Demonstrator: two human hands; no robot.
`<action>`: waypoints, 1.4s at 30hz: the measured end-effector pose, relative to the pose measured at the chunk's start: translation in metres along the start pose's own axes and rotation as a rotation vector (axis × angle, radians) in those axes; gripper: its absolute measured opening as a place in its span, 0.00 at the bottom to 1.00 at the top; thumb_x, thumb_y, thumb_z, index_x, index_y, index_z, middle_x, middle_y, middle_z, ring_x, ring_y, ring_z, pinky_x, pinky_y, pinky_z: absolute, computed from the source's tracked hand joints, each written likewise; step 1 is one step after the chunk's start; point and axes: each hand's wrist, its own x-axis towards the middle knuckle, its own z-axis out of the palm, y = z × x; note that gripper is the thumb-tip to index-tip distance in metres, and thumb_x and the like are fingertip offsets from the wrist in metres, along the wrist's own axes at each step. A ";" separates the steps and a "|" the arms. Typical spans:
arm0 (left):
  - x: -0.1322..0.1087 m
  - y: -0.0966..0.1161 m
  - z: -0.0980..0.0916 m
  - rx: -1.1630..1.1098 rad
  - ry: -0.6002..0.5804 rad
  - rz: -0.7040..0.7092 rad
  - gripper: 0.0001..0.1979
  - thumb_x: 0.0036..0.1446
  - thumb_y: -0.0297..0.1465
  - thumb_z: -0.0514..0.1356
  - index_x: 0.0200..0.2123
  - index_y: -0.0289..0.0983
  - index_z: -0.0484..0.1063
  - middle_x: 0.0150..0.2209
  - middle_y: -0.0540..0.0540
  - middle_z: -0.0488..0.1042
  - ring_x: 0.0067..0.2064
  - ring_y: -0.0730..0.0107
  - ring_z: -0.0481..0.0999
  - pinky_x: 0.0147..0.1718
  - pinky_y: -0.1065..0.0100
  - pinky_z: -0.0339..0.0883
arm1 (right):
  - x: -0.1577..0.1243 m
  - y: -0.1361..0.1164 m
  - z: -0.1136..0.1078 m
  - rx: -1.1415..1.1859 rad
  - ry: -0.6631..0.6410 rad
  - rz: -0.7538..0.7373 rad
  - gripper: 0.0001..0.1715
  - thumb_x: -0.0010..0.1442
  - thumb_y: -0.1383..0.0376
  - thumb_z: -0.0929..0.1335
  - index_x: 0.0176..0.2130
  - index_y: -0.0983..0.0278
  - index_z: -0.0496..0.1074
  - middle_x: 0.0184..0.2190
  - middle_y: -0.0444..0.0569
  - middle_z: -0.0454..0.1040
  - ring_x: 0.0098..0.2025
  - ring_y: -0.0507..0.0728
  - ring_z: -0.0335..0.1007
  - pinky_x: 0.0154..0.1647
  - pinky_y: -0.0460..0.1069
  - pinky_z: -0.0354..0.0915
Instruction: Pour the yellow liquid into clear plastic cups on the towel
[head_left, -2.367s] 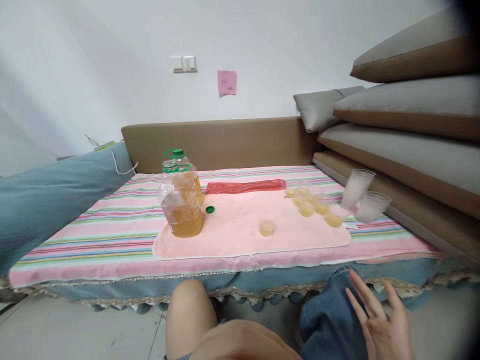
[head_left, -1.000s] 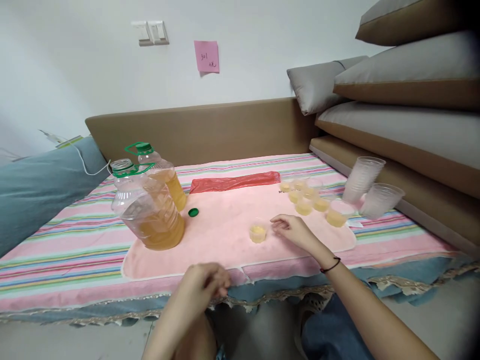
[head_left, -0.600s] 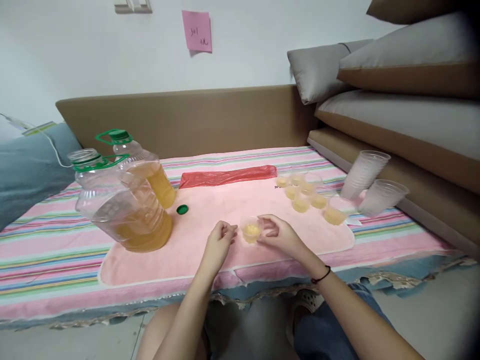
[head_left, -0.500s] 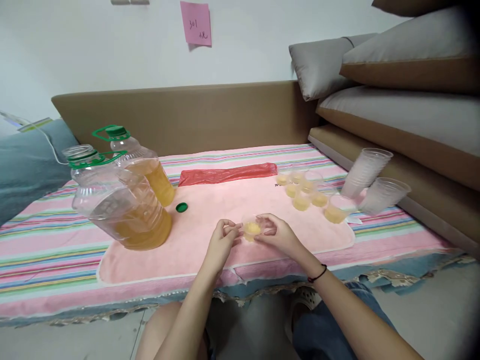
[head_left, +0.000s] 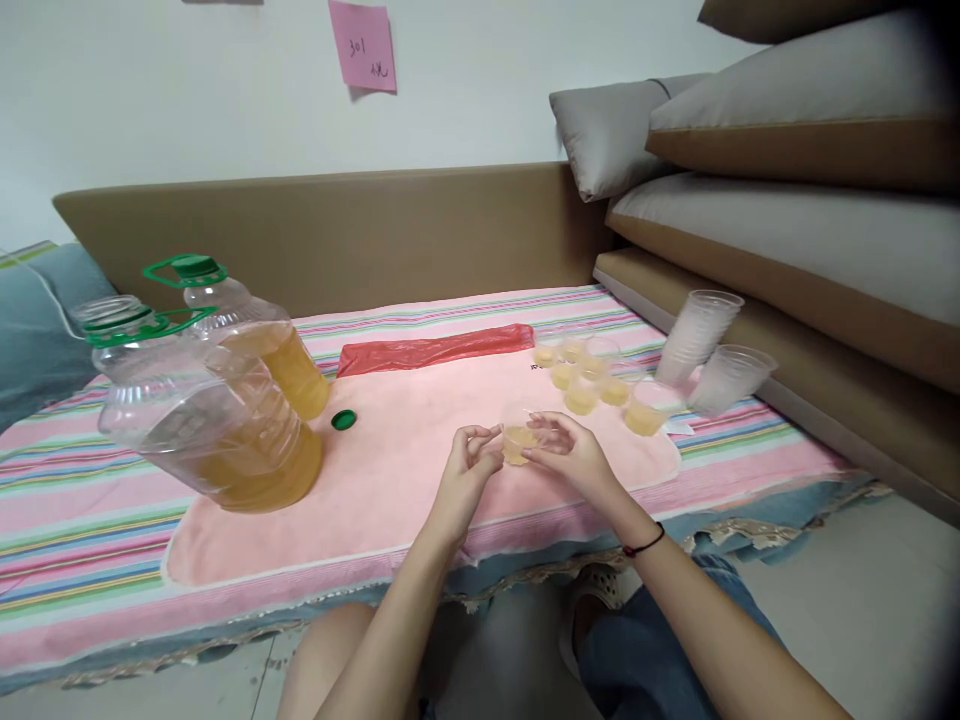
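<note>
Between my two hands is a clear plastic cup with a little yellow liquid in it, above the pink mat. My right hand grips the cup's right side, thumb low and fingers higher up. On the left side, the curled fingers of my left hand are at the cup's wall. To the right stand several similar cups with yellow liquid, the nearest cup a little apart from my right hand. The cup's base is partly blurred against the mat.
At left stand two big jugs of yellow liquid: an uncapped front jug and a rear jug with a green lid. A green cap and a red plastic bag lie on the mat. Stacked cups lean near the cushions.
Both hands and the cup have moved right, closer to the group of filled cups. The whole view has turned slightly to the right.
</note>
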 end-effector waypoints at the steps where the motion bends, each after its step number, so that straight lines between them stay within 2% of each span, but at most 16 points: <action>1: 0.003 -0.002 0.006 -0.010 -0.024 0.002 0.18 0.47 0.33 0.65 0.40 0.41 0.61 0.59 0.41 0.71 0.56 0.60 0.72 0.55 0.56 0.61 | 0.000 0.000 -0.006 0.001 0.025 -0.004 0.28 0.37 0.61 0.79 0.40 0.60 0.74 0.45 0.52 0.79 0.46 0.62 0.78 0.45 0.56 0.74; 6: 0.020 -0.014 0.036 -0.009 -0.150 0.010 0.18 0.47 0.31 0.64 0.41 0.41 0.62 0.59 0.41 0.69 0.57 0.59 0.70 0.56 0.57 0.61 | 0.000 0.002 -0.040 0.011 0.152 -0.013 0.29 0.36 0.59 0.80 0.39 0.61 0.75 0.45 0.53 0.79 0.46 0.63 0.77 0.46 0.57 0.73; 11: 0.040 -0.028 0.064 0.002 -0.223 0.014 0.18 0.46 0.31 0.65 0.40 0.40 0.62 0.52 0.42 0.71 0.52 0.61 0.72 0.55 0.57 0.61 | -0.001 0.010 -0.070 0.044 0.250 0.018 0.32 0.32 0.58 0.81 0.38 0.61 0.75 0.43 0.52 0.79 0.45 0.63 0.77 0.48 0.60 0.73; 18: 0.066 -0.044 0.093 -0.035 -0.309 -0.018 0.20 0.45 0.31 0.67 0.40 0.41 0.63 0.51 0.43 0.74 0.55 0.59 0.72 0.58 0.55 0.59 | 0.005 0.024 -0.092 0.130 0.428 0.042 0.38 0.28 0.59 0.82 0.39 0.61 0.71 0.44 0.53 0.78 0.48 0.65 0.76 0.53 0.65 0.71; 27: 0.092 -0.072 0.102 -0.099 -0.299 -0.024 0.26 0.41 0.29 0.67 0.43 0.43 0.59 0.61 0.39 0.69 0.61 0.56 0.69 0.61 0.51 0.54 | 0.010 0.031 -0.089 0.185 0.513 0.040 0.33 0.32 0.61 0.81 0.38 0.59 0.69 0.41 0.49 0.77 0.49 0.64 0.76 0.55 0.63 0.70; 38: 0.097 -0.077 0.103 -0.106 -0.319 -0.012 0.27 0.42 0.28 0.67 0.44 0.43 0.57 0.64 0.36 0.65 0.63 0.57 0.66 0.62 0.52 0.52 | 0.012 0.035 -0.089 0.201 0.539 0.046 0.33 0.33 0.61 0.80 0.39 0.59 0.69 0.47 0.52 0.75 0.54 0.65 0.73 0.59 0.62 0.67; 42: 0.094 -0.072 0.104 -0.105 -0.319 -0.029 0.29 0.43 0.28 0.67 0.47 0.43 0.57 0.65 0.34 0.63 0.63 0.57 0.66 0.62 0.51 0.51 | 0.013 0.037 -0.090 0.192 0.536 0.035 0.33 0.34 0.61 0.80 0.40 0.59 0.69 0.47 0.51 0.75 0.54 0.65 0.73 0.58 0.61 0.68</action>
